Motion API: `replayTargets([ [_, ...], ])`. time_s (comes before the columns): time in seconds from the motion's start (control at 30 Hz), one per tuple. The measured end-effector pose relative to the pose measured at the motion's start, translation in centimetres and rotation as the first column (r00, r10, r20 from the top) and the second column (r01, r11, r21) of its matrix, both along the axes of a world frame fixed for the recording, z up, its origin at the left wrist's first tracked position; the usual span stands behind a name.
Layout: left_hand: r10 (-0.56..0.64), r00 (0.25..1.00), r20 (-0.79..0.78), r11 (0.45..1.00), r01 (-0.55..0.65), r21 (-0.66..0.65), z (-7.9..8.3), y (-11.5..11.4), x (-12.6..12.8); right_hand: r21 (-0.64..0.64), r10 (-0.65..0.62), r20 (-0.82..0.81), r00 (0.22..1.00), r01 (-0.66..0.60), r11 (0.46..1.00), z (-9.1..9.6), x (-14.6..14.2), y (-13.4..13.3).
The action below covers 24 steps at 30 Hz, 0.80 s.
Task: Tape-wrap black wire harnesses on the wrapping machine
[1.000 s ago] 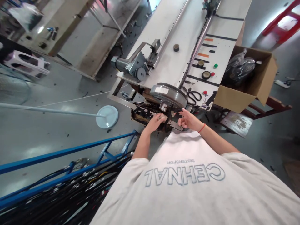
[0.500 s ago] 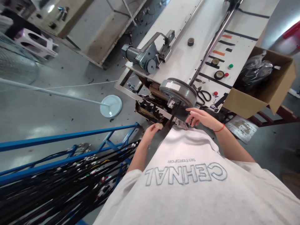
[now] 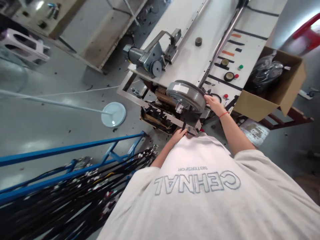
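Note:
My left hand [image 3: 179, 134] is low at the near end of the bench, its fingertips pinched at the lower end of a narrow black strip [image 3: 184, 125]. The strip hangs below a large grey reel [image 3: 186, 95] with a white label on it. My right hand [image 3: 214, 105] is at the reel's right edge, fingers drawn together, and partly covers the black-handled scissors [image 3: 218, 96]. Whether those fingers grip the scissors or the reel's rim, I cannot make out. A dark plate [image 3: 192, 117] sits under the reel, between my hands.
A motor unit [image 3: 147, 58] is fixed on the white bench [image 3: 183, 63]. Tape rolls [image 3: 229, 76] and red and green buttons [image 3: 240, 67] are to the right. A cardboard box [image 3: 260, 106] stands beside the bench. On the left, a blue rack [image 3: 75, 149] carries black cables.
My left hand has moved right to the black strip. My right hand has gone from beside the dark plate up to the reel's edge and the scissors. The whole view has shifted slightly.

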<state>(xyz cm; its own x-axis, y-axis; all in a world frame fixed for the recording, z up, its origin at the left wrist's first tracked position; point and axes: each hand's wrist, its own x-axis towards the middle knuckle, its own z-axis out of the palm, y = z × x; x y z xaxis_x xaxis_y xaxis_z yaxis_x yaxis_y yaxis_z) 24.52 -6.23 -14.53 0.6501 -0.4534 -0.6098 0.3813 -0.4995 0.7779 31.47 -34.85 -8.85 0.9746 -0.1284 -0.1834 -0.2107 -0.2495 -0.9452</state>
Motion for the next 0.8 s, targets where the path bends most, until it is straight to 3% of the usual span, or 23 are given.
replayTargets([
  [0.1,0.004,0.989,0.148,0.996,0.009,-0.090,2.9,0.3,0.0,-0.016,0.083,-0.081,0.993,-0.085,0.996,0.3,1.0,-0.8],
  [0.17,0.039,0.971,0.237,0.993,-0.011,-0.118,5.0,1.1,1.4,-0.075,0.133,-0.068,0.989,-0.138,0.988,1.7,1.9,-0.5],
  [0.23,0.070,0.945,0.320,0.996,-0.051,-0.067,6.5,2.1,3.8,-0.104,0.137,-0.041,0.990,-0.140,0.985,3.6,3.4,0.9],
  [0.3,0.072,0.901,0.428,0.992,-0.110,0.066,7.1,3.1,6.8,-0.100,0.098,-0.014,0.995,-0.099,0.990,5.3,5.2,3.1],
  [0.37,0.013,0.871,0.491,0.947,-0.168,0.273,6.9,3.9,9.6,-0.095,0.058,0.012,0.998,-0.056,0.994,6.7,6.7,5.5],
  [0.5,-0.263,0.892,0.367,0.796,-0.014,0.605,5.2,3.9,12.1,-0.068,0.014,0.071,0.997,-0.010,0.998,7.4,6.1,6.8],
  [0.57,-0.324,0.878,0.353,0.758,0.019,0.651,4.5,3.1,11.6,-0.025,-0.026,0.123,0.992,0.030,0.999,6.5,3.5,5.1],
  [0.67,-0.267,0.886,0.378,0.723,-0.075,0.686,4.1,2.6,10.0,0.013,-0.220,0.112,0.969,0.220,0.975,4.2,-2.5,-0.1],
  [0.8,-0.216,0.894,0.393,0.662,-0.162,0.732,4.5,3.3,8.7,-0.023,-0.570,-0.006,0.822,0.570,0.821,0.3,-9.6,-11.1],
])
